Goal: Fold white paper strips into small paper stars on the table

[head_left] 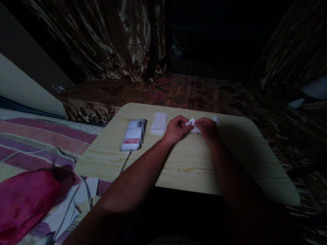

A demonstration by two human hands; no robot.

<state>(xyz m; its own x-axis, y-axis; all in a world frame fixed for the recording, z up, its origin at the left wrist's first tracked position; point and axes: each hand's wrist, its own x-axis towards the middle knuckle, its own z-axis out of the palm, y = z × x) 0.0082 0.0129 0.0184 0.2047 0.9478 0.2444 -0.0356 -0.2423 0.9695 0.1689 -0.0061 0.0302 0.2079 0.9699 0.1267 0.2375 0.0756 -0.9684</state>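
A small white piece of folded paper (196, 129) is pinched between both hands above the far half of the wooden table. My left hand (176, 129) grips its left side with thumb and fingers. On the opposite side, my right hand (208, 128) closes on the paper's right edge. A peak of paper sticks up between the fingertips. Just left of my left hand lies a stack of white paper sheets (159, 123). Beyond my right hand rests a small folded white paper shape (215, 118). The fingers partly hide the held paper.
A phone-like device (133, 135), blurred out, lies on the left of the light wooden table (189, 166), with a cable (125, 163) running from it. A striped bed with a pink cloth (28, 200) and papers is at left. Patterned curtains hang behind.
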